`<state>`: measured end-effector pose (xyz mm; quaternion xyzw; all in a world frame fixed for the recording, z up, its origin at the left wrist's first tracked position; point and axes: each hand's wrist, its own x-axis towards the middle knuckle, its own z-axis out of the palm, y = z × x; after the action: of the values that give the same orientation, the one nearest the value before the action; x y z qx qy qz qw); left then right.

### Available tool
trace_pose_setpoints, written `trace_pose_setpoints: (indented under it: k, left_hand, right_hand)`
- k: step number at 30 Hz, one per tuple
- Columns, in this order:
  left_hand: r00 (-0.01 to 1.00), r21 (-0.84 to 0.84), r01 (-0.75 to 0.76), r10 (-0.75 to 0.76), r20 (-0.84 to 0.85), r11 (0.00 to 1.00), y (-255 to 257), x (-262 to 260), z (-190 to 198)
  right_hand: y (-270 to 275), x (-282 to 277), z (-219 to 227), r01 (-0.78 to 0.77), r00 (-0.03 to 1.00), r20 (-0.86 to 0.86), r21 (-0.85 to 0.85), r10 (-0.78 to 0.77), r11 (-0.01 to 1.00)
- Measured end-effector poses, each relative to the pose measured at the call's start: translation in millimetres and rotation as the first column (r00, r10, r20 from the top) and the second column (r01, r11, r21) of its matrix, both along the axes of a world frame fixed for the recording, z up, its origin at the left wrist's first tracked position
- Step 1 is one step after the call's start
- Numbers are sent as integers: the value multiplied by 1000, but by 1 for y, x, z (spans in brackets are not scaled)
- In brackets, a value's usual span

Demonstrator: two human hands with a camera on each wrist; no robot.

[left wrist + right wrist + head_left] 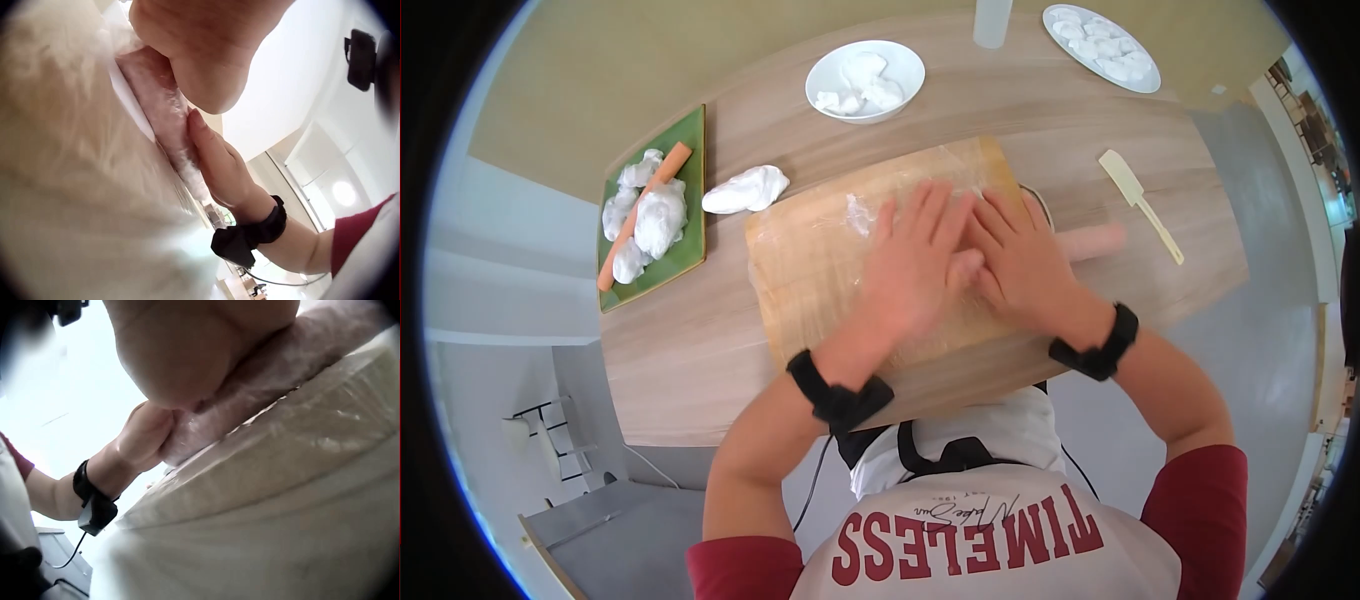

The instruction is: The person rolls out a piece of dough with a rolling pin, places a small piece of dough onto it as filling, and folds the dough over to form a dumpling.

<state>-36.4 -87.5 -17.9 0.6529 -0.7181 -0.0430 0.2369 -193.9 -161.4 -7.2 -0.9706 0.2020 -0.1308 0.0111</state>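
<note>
A board [810,290] covered in clear plastic film lies on the table. My left hand [920,265] and right hand [1025,255] lie side by side over it, fingers extended and pointing away from me. Under both palms runs a pinkish cylinder [165,109] with a wrinkled, shiny film surface. The right wrist view shows the heel of the right hand resting on the cylinder [275,369], with the left hand [147,434] farther along it. One end of the cylinder sticks out to the right of the right hand; the palms hide much of it in the head view.
A green tray [697,200] with white film-wrapped bundles and an orange stick stands at the left. Nearby lies another white bundle [747,190]. A white bowl [815,85] and a plate [1150,82] hold white pieces. At the right lies a cream spatula [1135,195].
</note>
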Motion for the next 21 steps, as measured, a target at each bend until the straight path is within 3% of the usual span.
trace_pose_setpoints:
  k: [2,4,7,13,17,21]
  left_hand:
    - [999,-18,22,-21,45,1000,28,-17,5]
    - [989,128,107,-119,84,986,51,-32,7]
    - [987,65,152,-155,40,986,72,-41,3]
    - [993,9,35,-36,116,999,16,-12,6]
    - [999,-60,-32,34,34,998,-35,19,-5]
    - [1000,-14,14,-14,-24,1000,-25,15,-2]
  right_hand:
    - [24,-20,-2,-21,1000,-13,40,22,999]
    - [45,-40,-1,-40,999,-25,73,42,997]
    - [61,-51,3,-55,998,-16,185,59,981]
    - [9,-11,2,-20,998,-49,123,26,992]
    - [-39,26,-18,24,999,26,4,-24,1000]
    - [-31,22,-20,55,997,52,-37,-53,998]
